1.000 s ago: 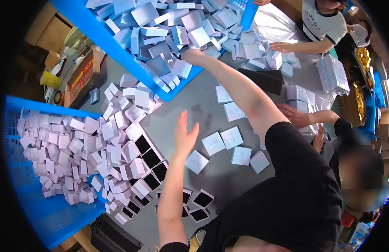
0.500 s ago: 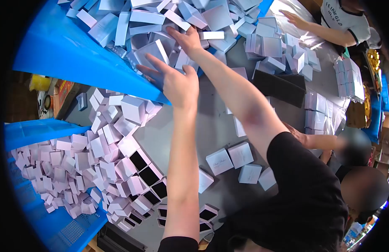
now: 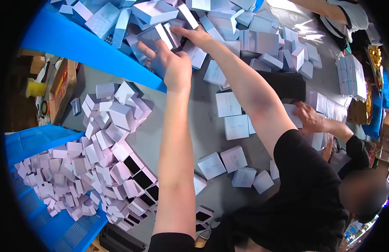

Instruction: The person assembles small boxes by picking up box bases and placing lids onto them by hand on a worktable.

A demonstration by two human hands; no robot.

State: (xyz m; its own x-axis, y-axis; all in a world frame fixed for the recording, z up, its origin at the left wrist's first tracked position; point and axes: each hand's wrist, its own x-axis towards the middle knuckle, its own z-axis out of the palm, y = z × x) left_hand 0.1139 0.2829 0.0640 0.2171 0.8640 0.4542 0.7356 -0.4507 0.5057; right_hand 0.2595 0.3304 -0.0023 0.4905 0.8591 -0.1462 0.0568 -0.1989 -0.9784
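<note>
Both my hands reach into a heap of white boxes (image 3: 156,12) at the mouth of a blue crate (image 3: 98,59). My left hand (image 3: 176,69) is at the heap's near edge, its fingers spread against a white box and partly blurred. To its right, my right hand (image 3: 199,37) has fingers stretched out among the boxes, touching the end of one tilted box (image 3: 188,16). Some of its fingertips are hidden by the heap. I see no box enclosed in either hand.
Small pinkish-white box parts (image 3: 72,168) fill a lower blue crate (image 3: 39,140) and spill onto the grey table (image 3: 161,113). Several lettered white boxes (image 3: 236,127) lie mid-table. A black foam block (image 3: 282,84) sits right. A co-worker's hand (image 3: 310,119) touches a box; another person's arm (image 3: 322,9) shows top right.
The view has shifted, uncovering more lettered boxes mid-table. Boxes around my hands have moved, and the heap has slid towards me. The co-worker's hand at right now touches a box.
</note>
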